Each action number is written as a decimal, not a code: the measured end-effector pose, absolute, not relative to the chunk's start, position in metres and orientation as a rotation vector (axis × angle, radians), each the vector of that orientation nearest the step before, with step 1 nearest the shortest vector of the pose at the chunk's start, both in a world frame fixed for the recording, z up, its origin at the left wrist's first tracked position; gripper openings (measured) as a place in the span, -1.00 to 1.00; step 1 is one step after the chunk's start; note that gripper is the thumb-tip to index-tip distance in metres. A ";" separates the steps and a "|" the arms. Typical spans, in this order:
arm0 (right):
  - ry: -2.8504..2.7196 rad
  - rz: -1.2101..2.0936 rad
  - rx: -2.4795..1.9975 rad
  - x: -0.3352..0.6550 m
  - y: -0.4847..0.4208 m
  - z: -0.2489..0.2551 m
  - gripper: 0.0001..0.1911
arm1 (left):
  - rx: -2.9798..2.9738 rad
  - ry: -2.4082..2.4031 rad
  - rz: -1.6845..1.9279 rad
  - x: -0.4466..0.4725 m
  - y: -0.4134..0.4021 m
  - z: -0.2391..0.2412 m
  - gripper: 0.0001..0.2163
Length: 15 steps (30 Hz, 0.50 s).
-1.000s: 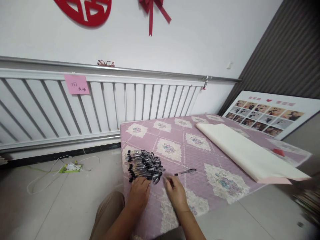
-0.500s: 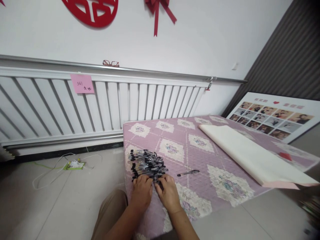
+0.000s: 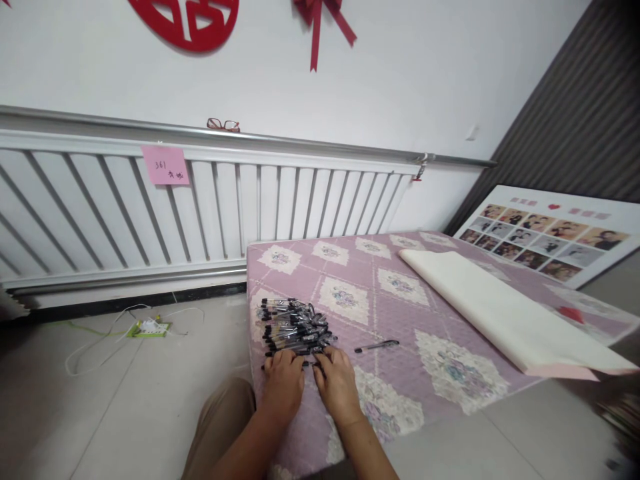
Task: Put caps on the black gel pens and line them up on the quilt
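Note:
A heap of black-capped clear pens [image 3: 295, 325] lies near the left end of the purple patterned cover. At the near side of the heap, my left hand [image 3: 284, 383] has its fingers curled down over a pen [image 3: 309, 364], whose dark end pokes out on the left. My right hand [image 3: 339, 385] pinches the same pen from the other side, thumb and fingers drawn together. Most of this pen is hidden under my fingers. One single pen [image 3: 377, 346] rests apart, to the right of the heap.
The purple cover [image 3: 345, 270] has pale floral diamonds. A folded cream sheet [image 3: 490, 307] lies on its right part, with a photo board [image 3: 545, 233] behind. A white radiator [image 3: 295, 200] runs along the wall. A power strip [image 3: 149, 328] with cables sits on the floor at left.
Both hands have shifted very slightly, and a pen's dark end now shows left of my left hand. The heap and the single pen stay put.

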State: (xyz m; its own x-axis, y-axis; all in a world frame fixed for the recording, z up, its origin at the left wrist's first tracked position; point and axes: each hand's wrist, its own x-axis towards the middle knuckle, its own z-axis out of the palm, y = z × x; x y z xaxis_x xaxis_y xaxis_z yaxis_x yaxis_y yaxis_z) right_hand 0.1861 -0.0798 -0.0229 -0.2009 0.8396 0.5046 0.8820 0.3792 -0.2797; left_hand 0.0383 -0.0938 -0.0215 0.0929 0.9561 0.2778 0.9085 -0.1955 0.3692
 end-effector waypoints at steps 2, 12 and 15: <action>-2.052 -0.088 -1.487 0.185 -0.080 -0.022 -0.77 | 2.239 1.935 0.681 0.038 -0.094 -0.021 -0.82; -2.020 -0.022 -1.469 0.188 -0.081 -0.022 -0.91 | 2.228 1.931 0.599 0.038 -0.095 -0.017 -0.84; -1.994 0.033 -1.418 0.190 -0.081 -0.023 -0.89 | 2.235 1.924 0.581 0.038 -0.095 -0.018 -0.86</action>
State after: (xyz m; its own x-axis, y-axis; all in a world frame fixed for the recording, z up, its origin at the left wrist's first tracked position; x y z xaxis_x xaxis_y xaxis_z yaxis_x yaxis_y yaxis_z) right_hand 0.1903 -0.0807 -0.0235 -0.1746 0.8437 0.5076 0.8263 0.4059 -0.3905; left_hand 0.0376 -0.0947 -0.0182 0.1097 0.9737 0.1998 0.9214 -0.1750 0.3470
